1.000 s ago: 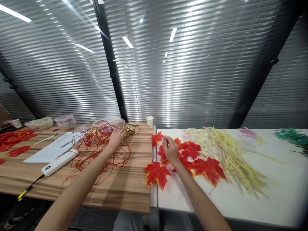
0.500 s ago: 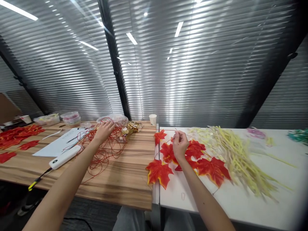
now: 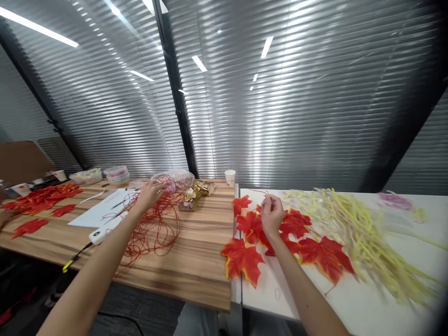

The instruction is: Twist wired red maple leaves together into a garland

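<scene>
My right hand [image 3: 272, 213] is pinched on a red cord [image 3: 257, 190] above the white table. Beneath and around it lie several red maple leaves [image 3: 243, 261] with yellow edges, some across the seam between the two tables. My left hand [image 3: 150, 195] is over a loose tangle of red cord [image 3: 154, 228] on the wooden table, its fingers curled on strands of it. A gold packet [image 3: 198, 193] lies just right of the tangle.
A white device [image 3: 100, 234] with a cable and a white sheet [image 3: 96, 212] lie at left. More red leaves [image 3: 45, 198] are further left, where part of another person's hand shows. A paper cup [image 3: 230, 177] stands at the back. Yellow strips [image 3: 360, 233] cover the right table.
The view has swung left. A lifted part of the red cord near my left hand has shifted, and the strand toward my right hand looks slacker. Another person's hand has appeared at the left edge.
</scene>
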`<state>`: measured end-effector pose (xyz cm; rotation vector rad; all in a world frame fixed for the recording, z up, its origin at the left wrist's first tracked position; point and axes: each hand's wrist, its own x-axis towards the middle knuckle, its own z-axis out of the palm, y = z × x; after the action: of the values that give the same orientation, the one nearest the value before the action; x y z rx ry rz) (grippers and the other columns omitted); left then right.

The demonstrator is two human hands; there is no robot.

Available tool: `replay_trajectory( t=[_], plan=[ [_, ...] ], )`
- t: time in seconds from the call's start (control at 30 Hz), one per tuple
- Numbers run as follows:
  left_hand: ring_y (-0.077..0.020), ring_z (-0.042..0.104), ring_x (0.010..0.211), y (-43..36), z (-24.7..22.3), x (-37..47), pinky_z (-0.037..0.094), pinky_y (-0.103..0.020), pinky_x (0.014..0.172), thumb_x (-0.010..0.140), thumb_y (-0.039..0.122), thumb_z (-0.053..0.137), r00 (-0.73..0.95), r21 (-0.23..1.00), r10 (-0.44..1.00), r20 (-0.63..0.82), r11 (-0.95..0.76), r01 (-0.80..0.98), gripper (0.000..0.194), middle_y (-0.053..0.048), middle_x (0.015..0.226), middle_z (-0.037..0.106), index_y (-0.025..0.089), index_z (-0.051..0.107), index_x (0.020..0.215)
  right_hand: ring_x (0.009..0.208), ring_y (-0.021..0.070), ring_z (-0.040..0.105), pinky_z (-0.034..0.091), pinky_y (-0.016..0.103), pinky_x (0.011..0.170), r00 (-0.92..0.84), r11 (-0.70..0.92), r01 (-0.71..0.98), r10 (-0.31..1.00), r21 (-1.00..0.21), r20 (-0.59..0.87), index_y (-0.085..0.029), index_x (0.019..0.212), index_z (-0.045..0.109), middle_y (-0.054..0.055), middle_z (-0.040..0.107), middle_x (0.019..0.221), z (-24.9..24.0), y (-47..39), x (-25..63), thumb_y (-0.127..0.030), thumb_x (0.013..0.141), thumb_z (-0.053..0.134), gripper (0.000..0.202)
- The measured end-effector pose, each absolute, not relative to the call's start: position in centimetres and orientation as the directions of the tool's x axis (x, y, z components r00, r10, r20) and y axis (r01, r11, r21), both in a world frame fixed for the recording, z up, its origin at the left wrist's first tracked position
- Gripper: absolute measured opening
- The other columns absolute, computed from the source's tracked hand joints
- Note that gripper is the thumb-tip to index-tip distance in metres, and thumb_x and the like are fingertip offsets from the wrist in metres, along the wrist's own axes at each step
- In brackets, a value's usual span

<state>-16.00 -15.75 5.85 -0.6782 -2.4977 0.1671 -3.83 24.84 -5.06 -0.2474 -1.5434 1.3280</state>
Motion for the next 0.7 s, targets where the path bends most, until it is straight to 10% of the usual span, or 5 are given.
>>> replay_trajectory(
  t=[0.13,0.33,0.47,0.7],
  plan=[
    [-0.0209,0.055,0.089,-13.7,5.3,-15.2,0.04,-0.033,0.082,0.082,0.034,0.04,-0.799,-0.234,0.574,0.178,0.814,0.532,0.031,-0.01,0.091,0.064,0.016,0.065,0.091,0.052,0.0088,0.046,0.036,0.02,0.054,-0.445,0.424,-0.389,0.691,-0.818,0.57,-0.013,0.084,0.054,0.0,0.052,0.062,-5.7,24.1,-3.8,-0.044,0.084,0.041,0.033],
    [-0.0159,0.058,0.081,-10.5,4.2,-13.0,0.043,-0.024,0.074,0.081,0.048,0.038,-0.801,0.095,0.577,0.157,0.799,0.594,0.046,-0.005,0.094,0.064,0.018,0.054,0.113,0.049,0.0085,0.046,0.036,0.02,0.049,-0.429,0.304,-0.406,0.769,-0.862,0.474,-0.014,0.085,0.051,0.0,0.051,0.062,-5.7,24.8,-4.0,-0.046,0.083,0.042,0.034],
    [-0.0152,0.058,0.078,-9.7,3.7,-12.9,0.043,-0.022,0.072,0.072,0.034,0.056,-0.796,-0.106,0.599,-0.086,0.789,0.606,0.026,-0.002,0.084,0.065,0.02,0.063,0.094,0.044,0.0067,0.043,0.034,0.019,0.044,-0.456,0.171,-0.456,0.798,-0.874,0.394,-0.015,0.083,0.048,-0.002,0.048,0.06,-5.7,24.9,-4.2,-0.049,0.081,0.042,0.034],
    [-0.0218,0.057,0.094,-10.6,2.5,-14.5,0.044,-0.031,0.078,0.075,0.015,0.05,-0.905,-0.262,0.424,0.029,0.877,0.403,0.04,-0.013,0.113,0.052,0.019,0.048,0.115,0.04,0.0043,0.039,0.032,0.017,0.04,-0.482,-0.02,-0.536,0.828,-0.844,0.287,-0.017,0.08,0.043,-0.005,0.047,0.058,-5.7,25.1,-4.6,-0.046,0.08,0.045,0.029]
  ],
)
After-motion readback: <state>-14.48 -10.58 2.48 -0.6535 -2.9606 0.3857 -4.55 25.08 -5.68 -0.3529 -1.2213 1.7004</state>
